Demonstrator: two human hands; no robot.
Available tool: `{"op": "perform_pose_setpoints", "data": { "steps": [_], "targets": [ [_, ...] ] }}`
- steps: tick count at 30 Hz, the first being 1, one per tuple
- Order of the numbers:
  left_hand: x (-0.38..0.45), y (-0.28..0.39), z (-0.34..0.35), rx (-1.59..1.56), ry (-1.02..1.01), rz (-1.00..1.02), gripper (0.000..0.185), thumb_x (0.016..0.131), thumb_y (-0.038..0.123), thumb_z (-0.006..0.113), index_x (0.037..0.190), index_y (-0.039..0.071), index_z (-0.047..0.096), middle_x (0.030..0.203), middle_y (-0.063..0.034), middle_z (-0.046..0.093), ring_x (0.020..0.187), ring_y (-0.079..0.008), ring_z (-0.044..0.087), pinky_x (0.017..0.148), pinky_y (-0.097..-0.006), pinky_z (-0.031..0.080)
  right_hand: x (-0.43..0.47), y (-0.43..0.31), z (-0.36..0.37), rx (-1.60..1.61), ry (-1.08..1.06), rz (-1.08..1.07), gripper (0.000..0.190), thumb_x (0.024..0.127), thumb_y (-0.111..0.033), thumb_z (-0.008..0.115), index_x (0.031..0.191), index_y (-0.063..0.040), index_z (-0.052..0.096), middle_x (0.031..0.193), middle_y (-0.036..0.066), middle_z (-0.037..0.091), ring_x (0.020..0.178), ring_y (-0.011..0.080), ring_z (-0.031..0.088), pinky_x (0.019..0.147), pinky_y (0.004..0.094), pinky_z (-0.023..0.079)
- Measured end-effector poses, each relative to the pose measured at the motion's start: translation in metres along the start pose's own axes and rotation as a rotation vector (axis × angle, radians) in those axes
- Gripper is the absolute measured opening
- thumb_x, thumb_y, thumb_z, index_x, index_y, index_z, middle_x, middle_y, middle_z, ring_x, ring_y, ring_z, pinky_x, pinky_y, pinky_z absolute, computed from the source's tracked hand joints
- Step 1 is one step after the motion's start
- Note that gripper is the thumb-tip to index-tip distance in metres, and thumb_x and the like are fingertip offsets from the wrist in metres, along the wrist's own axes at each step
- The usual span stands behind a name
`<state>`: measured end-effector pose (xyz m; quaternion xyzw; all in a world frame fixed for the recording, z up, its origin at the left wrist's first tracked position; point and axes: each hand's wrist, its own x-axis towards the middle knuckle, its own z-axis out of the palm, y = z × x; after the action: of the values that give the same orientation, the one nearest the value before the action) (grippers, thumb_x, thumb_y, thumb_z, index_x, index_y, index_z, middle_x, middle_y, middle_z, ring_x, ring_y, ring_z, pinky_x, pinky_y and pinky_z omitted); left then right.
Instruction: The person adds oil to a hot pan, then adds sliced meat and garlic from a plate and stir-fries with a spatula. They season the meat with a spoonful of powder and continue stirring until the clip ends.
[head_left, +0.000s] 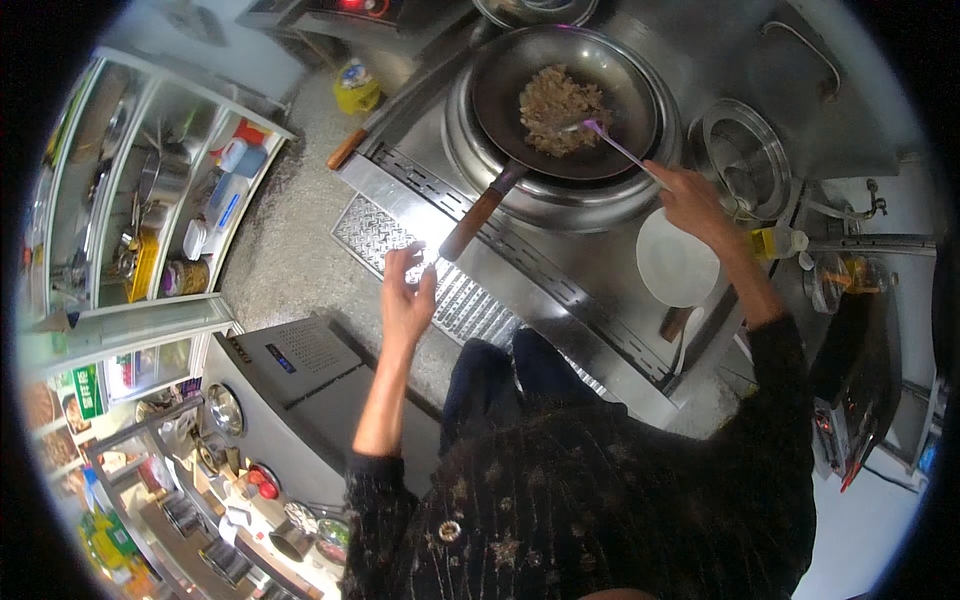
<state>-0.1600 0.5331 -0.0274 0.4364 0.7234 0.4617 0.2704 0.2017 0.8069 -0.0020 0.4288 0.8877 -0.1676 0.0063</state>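
A wok (637, 97) with a wooden handle (474, 223) rests tilted on a round metal ring over the steel range. Chopped brownish food, perhaps meat, (559, 105) lies in its bowl. My right hand (694, 199) grips a long-handled metal ladle or spatula (619, 146), whose head touches the food. My left hand (409, 289) is raised just beside the end of the wok handle, fingers curled and apart, holding nothing. Close below my right hand, a white round bowl (677, 259) sits on the range top.
Nested metal pots (746, 157) stand right of the wok, near a bottle of yellow liquid (776, 244). A white spoon (688, 337) lies at the range's edge. Another wooden handle (346, 149) juts out at upper left. Shelves (255, 124) with containers stand left; a steel cabinet (315, 375) is behind my left arm.
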Motion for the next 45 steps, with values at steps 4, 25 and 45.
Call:
{"op": "perform_pose_setpoints", "data": {
  "steps": [4, 25, 45],
  "targets": [
    [0.053, -0.025, 0.024, -0.589, -0.397, -0.530, 0.050, 0.095, 0.037, 0.058, 0.130, 0.001, 0.057, 0.119, -0.0184, 0.065, 0.109, -0.0271, 0.064, 0.085, -0.0364, 0.055, -0.041, -0.013, -0.040, -0.098, -0.189, 0.009, 0.059, 0.087, -0.001, 0.056, 0.144, -0.009, 0.047, 0.109, 0.024, 0.063, 0.096, 0.0398, 0.064, 0.085, 0.0483, 0.051],
    [0.130, -0.013, -0.013, -0.353, -0.566, -0.475, 0.050, 0.093, 0.009, 0.059, 0.142, 0.000, 0.048, 0.103, -0.0159, 0.068, 0.078, -0.0163, 0.065, 0.064, -0.0282, 0.054, -0.020, -0.031, -0.053, -0.225, -0.205, 0.384, 0.060, 0.081, 0.000, 0.061, 0.139, -0.009, 0.052, 0.120, 0.023, 0.063, 0.104, 0.0371, 0.065, 0.089, 0.0497, 0.052],
    [0.140, -0.018, -0.012, 0.034, -0.406, -0.073, 0.047, 0.086, 0.001, 0.064, 0.132, 0.002, 0.060, 0.108, -0.0160, 0.073, 0.097, -0.0184, 0.069, 0.087, -0.0322, 0.052, 0.117, 0.089, -0.071, -0.311, 0.038, 0.184, 0.028, 0.094, -0.014, 0.054, 0.115, -0.002, 0.067, 0.072, 0.013, 0.063, 0.059, 0.0224, 0.058, 0.058, 0.0386, 0.049]
  ]
}}
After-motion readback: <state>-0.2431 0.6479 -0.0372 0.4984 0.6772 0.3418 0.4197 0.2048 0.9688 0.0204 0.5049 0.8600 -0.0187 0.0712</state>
